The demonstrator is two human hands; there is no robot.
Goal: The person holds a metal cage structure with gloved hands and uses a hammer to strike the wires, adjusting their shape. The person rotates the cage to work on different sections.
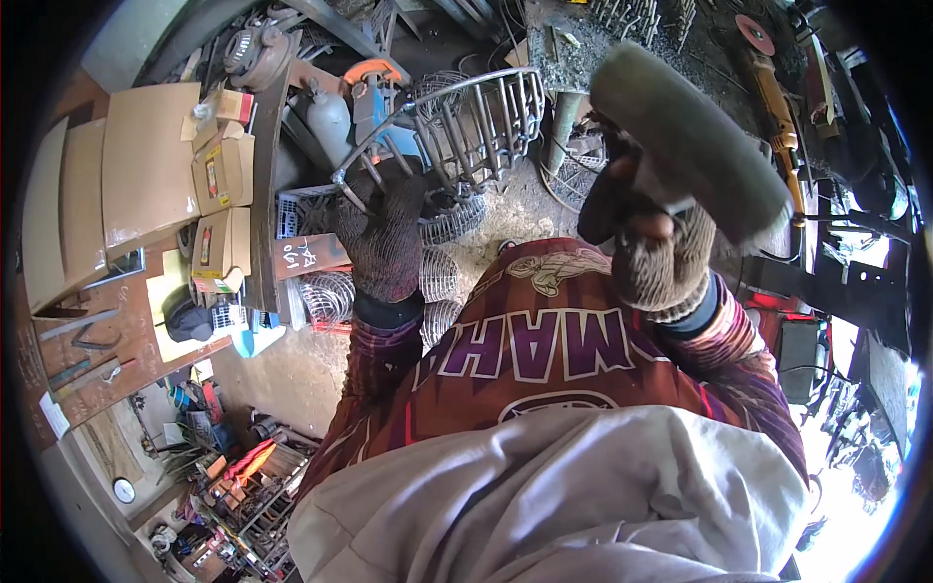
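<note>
Far L, open cardboard boxes (146,175) sit w/ smaller cartons (222,175) by a brown bench (136,325), prob. parked there to stay out of the way. Next, a grey gas cylinder (328,121) stands behind the work, beside a blue-and-orange thing (374,97). L hand (384,238), gloved, has its grip curled round the near-end bars of a welded metal rack (501,117), prob. to steady it from that end & leave the far bars clear of the fingers. Rack is out ahead of the torso, L of centre; long axis runs from L hand up & R, the closely barred end pointing away from the body. Can't tell what, if anything, bears its weight. R hand (666,248), also gloved, is raised R of centre, grip closed on a blurred grey slab-like thing (690,141); exact hold is hidden. Its long axis slants upper L to lower R, upper end aimed fwd. Far R, a yellow power tool (773,107) lies apart from both hands.
</note>
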